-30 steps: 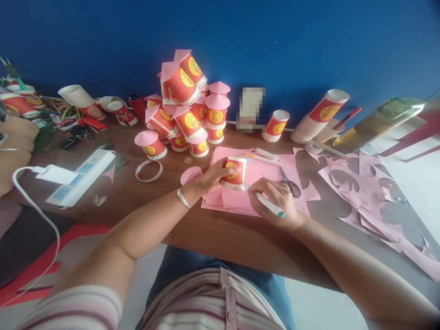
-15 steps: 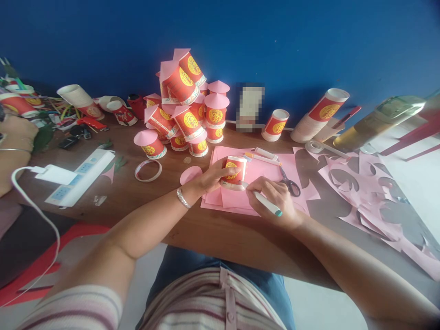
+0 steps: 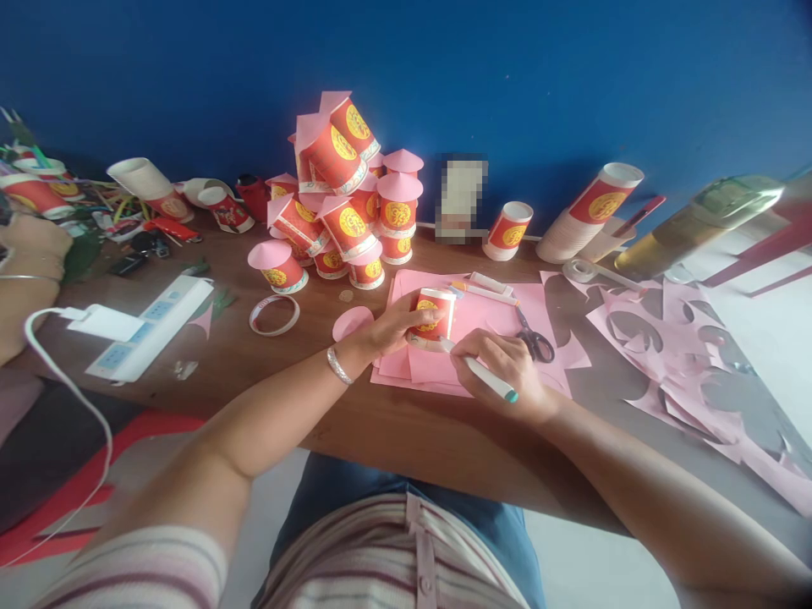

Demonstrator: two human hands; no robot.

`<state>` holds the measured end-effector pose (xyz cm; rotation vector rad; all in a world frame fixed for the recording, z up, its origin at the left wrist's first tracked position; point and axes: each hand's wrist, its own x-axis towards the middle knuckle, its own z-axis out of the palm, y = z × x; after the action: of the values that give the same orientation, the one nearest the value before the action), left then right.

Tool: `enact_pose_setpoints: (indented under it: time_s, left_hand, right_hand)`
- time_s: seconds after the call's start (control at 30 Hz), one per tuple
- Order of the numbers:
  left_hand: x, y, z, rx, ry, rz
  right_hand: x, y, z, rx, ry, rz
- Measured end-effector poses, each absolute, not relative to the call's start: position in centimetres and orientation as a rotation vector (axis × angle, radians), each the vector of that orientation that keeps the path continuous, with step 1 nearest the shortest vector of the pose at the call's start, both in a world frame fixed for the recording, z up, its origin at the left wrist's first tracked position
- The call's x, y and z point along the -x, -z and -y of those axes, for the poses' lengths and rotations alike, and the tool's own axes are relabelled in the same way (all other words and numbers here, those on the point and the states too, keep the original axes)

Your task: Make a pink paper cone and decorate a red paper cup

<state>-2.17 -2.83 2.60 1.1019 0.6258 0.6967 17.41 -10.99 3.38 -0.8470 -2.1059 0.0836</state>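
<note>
My left hand (image 3: 401, 326) is closed around a red and white paper cup (image 3: 437, 300) with a yellow round emblem, held over the pink paper (image 3: 444, 378). In my right hand (image 3: 506, 365) is a white marker (image 3: 488, 378) with a green end. Its tip meets the white band at the lower end of the cup. Scissors (image 3: 538, 342) with dark handles lie on the pink paper, just beyond my right hand. Other pens (image 3: 491, 288) rest behind the cup. A pink paper disc (image 3: 353, 323) lies beside my left wrist.
Several cups with pink cone tops (image 3: 346, 224) are piled at the back. A tape roll (image 3: 274, 315) and a power strip (image 3: 152, 326) lie to the left. Pink paper scraps (image 3: 685, 364) cover the right side, near a tilted bottle (image 3: 698, 224). Another person's arm (image 3: 31, 262) is at far left.
The marker in my right hand has shifted slightly left along the cup's lower band. My left hand and the cup have stayed nearly still.
</note>
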Motion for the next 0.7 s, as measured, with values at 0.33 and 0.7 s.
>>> enact_pose_setpoints:
  time_s: [0.33,0.7]
  left_hand:
    - [2.29,-2.38,2.64,-1.138,-0.698,-0.644]
    - [2.30,-2.22,2.64,-1.106,-0.702,-0.644]
  right_hand:
    - [-17.57,-3.11,10.98,0.831,-0.029,2.093]
    - [-17.34,-3.03,10.90,0.841,-0.040,2.100]
